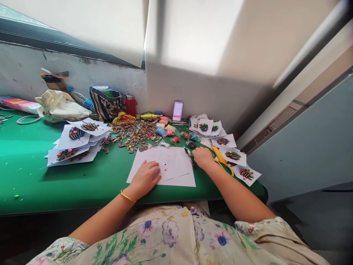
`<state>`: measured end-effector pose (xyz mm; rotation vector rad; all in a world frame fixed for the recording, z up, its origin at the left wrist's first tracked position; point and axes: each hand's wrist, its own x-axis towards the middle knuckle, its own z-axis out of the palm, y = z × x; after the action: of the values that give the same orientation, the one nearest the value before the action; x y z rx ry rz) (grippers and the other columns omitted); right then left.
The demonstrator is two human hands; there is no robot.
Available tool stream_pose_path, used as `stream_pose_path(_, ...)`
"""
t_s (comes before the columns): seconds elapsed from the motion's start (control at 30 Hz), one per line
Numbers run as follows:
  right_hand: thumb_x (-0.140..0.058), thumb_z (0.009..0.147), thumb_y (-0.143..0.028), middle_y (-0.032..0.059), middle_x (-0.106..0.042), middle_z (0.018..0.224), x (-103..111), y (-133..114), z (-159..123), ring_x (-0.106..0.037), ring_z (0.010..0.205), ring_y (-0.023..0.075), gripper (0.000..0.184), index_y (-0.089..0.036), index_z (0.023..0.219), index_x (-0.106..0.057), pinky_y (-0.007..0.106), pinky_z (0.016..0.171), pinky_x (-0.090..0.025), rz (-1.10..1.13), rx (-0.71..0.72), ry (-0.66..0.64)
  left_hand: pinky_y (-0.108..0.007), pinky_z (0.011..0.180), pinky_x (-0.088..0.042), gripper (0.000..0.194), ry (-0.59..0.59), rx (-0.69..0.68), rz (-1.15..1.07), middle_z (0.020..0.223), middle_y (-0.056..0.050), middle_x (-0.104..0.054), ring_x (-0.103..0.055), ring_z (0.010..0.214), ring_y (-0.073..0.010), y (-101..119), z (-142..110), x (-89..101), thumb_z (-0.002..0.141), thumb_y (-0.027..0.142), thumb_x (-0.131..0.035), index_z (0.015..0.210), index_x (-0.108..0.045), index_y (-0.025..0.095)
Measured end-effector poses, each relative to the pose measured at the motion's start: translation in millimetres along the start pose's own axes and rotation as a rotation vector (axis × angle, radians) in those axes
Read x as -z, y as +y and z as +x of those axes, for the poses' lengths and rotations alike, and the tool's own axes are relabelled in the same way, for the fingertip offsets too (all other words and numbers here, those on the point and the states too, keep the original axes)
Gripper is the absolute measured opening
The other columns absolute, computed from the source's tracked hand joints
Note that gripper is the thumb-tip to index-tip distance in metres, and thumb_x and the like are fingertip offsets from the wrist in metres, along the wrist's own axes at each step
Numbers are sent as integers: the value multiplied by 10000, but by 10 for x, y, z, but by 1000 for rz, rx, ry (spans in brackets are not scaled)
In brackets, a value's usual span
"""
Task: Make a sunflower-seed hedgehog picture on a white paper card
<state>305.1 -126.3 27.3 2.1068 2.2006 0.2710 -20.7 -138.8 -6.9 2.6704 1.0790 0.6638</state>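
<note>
My left hand (145, 177) lies flat, fingers stretched out, on white paper sheets (176, 180). The top sheet carries a drawn outline with a small red bit and dark dots (165, 165) just beyond my fingertips. My right hand (203, 157) is at the right edge of the paper with its fingers curled in; whatever they hold, if anything, is hidden. Just left of it lies a dark pen (190, 156). A black clay packet (191, 144) sits right beyond its fingertips. Beside my right wrist are yellow-handled scissors (224, 165).
Striped sunflower seeds (138, 132) are heaped behind the paper, beside colored clay packets (168, 129). Seed-decorated cards are stacked at left (73, 147) and spread at right (234, 156). A phone (178, 110) leans on the wall; bags (106, 103) and a red bottle (131, 106) stand at the back.
</note>
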Motion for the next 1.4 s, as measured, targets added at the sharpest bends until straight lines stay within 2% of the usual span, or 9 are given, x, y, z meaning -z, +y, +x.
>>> stream_pose_path(0.17, -503, 878, -72, 196, -707, 947, 212, 48, 6, -657, 937, 287, 238, -111, 1021, -689, 360, 789, -433, 59, -197, 47, -600, 1149, -286, 244, -37, 8, 23, 1283, -79, -664, -586, 1207, -277, 28, -1, 16, 929, 340, -551, 1095, -715, 272)
stream_pose_path(0.27, -505, 916, -167, 135, -726, 987, 265, -180, -137, -669, 900, 247, 258, -167, 1096, -689, 316, 747, -458, 179, -154, 65, -600, 1142, -299, 246, -34, 12, 30, 1280, -74, -668, -593, 1198, -283, 36, -3, 16, 926, 342, -558, 1100, -722, 287)
stream_pose_path(0.37, -529, 906, -180, 18, -742, 1046, 165, -586, -343, -671, 900, 162, 367, -278, 1237, -653, 233, 759, -481, 318, -10, 57, -607, 1139, -294, 247, -34, 13, 35, 1281, -75, -666, -593, 1194, -285, 40, -5, 11, 931, 341, -553, 1102, -723, 286)
stream_pose_path(0.43, -523, 894, -158, 23, -739, 1085, 45, -838, -450, -667, 934, 164, 372, -253, 1220, -674, 235, 810, -492, 504, 78, 88, -610, 1142, -286, 256, -30, 13, 38, 1284, -80, -664, -589, 1197, -283, 40, -8, 5, 938, 341, -542, 1111, -721, 277)
stream_pose_path(0.5, -544, 877, -156, 35, -742, 1044, -66, -1002, -500, -669, 895, 173, 337, -229, 1167, -700, 258, 811, -501, 692, 49, 113, -605, 1144, -283, 263, -24, 12, 39, 1284, -84, -664, -587, 1197, -279, 36, -12, -3, 941, 341, -538, 1118, -719, 272)
stream_pose_path(0.57, -552, 869, -149, 38, -742, 1008, -139, -1072, -500, -668, 865, 176, 321, -221, 1140, -708, 268, 796, -506, 719, 22, 118, -601, 1145, -282, 264, -23, 12, 40, 1284, -84, -663, -586, 1197, -278, 32, -15, -10, 942, 341, -539, 1123, -717, 271)
stream_pose_path(1.07, -501, 903, -158, 29, -721, 1161, -90, -1106, -462, -650, 1064, 165, 325, -225, 1165, -682, 246, 906, -472, 548, 45, 34, -601, 1144, -282, 242, -12, 8, 28, 1270, -72, -668, -596, 1177, -275, 27, -10, -16, 937, 329, -553, 1107, -717, 277)
stream_pose_path(1.27, -485, 917, -199, 114, -721, 1030, 55, -1217, -412, -673, 962, 243, 255, -163, 1040, -706, 324, 817, -487, 368, 65, -33, -606, 1145, -279, 235, -21, 17, 31, 1270, -74, -668, -598, 1170, -275, 40, -8, -1, 933, 325, -560, 1093, -723, 268)
stream_pose_path(1.4, -500, 904, -200, 134, -717, 1013, 167, -1290, -358, -687, 912, 256, 246, -146, 1033, -702, 327, 762, -489, 287, 69, -73, -613, 1147, -273, 240, -26, 21, 31, 1270, -75, -669, -598, 1170, -276, 47, -11, 5, 937, 331, -554, 1095, -725, 270)
